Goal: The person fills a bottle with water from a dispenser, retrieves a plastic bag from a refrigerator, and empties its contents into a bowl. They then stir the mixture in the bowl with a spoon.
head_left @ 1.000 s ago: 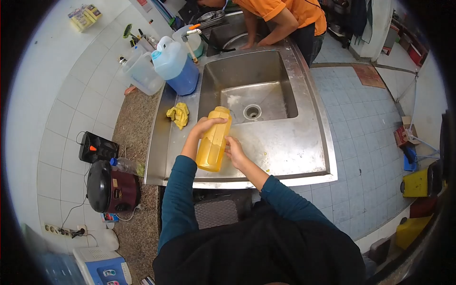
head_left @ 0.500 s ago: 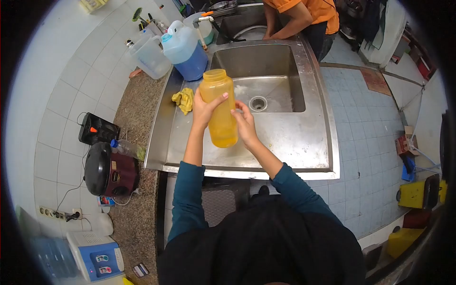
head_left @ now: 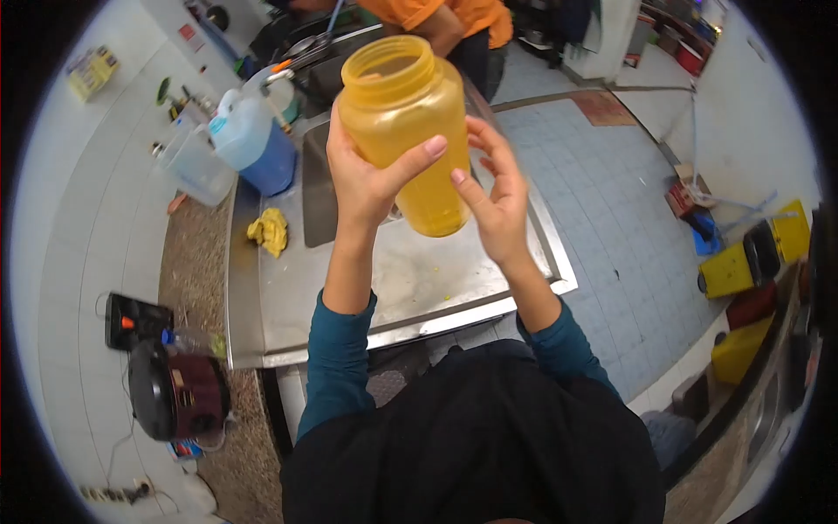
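You have the yellow bottle (head_left: 403, 122) up in the air above the steel bench (head_left: 288, 306), tilted so that its wide mouth (head_left: 388, 65) faces up and away from you. No cap sits on it, so the opening is free; whether any liquid is inside, or how clean the walls are, cannot be told through the tinted plastic. Your left hand (head_left: 362, 183) is closed around one side, thumb laid across the front, and seems to carry most of the weight. Your right hand (head_left: 499, 205) is curved lightly against the opposite side, its fingers loosely bent. So the bottle is picked up and uncapped, but it is not set down and nothing is going into or out of it that you can see. Beyond it, the sink basin (head_left: 319, 196) lies partly hidden. The crumpled yellow cloth (head_left: 269, 231) rests untouched on the bench, near the blue-filled jug (head_left: 269, 166). Farther off, a co-worker in an orange shirt (head_left: 484, 17) stands near the tap (head_left: 278, 77), apart from your hands.
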Available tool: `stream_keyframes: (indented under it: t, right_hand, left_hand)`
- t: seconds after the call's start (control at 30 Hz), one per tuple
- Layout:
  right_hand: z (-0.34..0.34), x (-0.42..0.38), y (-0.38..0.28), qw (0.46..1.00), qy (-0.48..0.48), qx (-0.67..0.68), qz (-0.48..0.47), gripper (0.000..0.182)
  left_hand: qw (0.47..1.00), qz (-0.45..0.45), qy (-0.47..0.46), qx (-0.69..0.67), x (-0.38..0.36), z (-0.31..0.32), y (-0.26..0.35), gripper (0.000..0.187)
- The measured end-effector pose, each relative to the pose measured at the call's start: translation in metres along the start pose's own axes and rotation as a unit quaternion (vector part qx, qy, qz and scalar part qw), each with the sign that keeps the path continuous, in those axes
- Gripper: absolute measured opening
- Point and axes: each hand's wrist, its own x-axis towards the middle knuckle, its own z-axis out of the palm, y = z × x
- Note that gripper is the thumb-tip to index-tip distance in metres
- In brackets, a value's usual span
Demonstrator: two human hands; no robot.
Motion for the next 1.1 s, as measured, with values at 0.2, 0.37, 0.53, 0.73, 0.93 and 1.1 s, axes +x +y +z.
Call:
stream_keyframes:
  t: [0.2, 0.37, 0.53, 0.73, 0.93, 1.1]
  right_hand:
    - [-0.072, 0.025, -0.035, 0.997, 0.047, 0.005, -0.056, 0.050]
    - [-0.148, 0.032, -0.053, 0.995, 0.092, 0.006, -0.043, 0.054]
    - [-0.239, 0.033, -0.064, 0.991, 0.118, -0.024, -0.057, 0.057]
    - [-0.359, 0.038, -0.065, 0.990, 0.120, -0.032, -0.061, 0.059]
    - [-0.473, 0.067, -0.042, 0.991, 0.101, -0.073, -0.043, 0.063]
    - [-0.559, 0.106, 0.014, 0.990, 0.070, -0.119, 0.003, 0.081]
  left_hand:
    - [0.983, -0.013, -0.130, -0.126, 0.037, 0.075, -0.004, 0.055]
    - [0.952, -0.041, -0.213, -0.214, 0.053, 0.158, -0.019, 0.052]
    - [0.929, -0.042, -0.276, -0.245, 0.056, 0.252, -0.043, 0.052]
    - [0.911, -0.053, -0.308, -0.271, 0.058, 0.370, -0.074, 0.055]
    - [0.907, -0.076, -0.309, -0.276, 0.079, 0.473, -0.128, 0.063]
    - [0.905, -0.109, -0.301, -0.280, 0.106, 0.545, -0.207, 0.070]
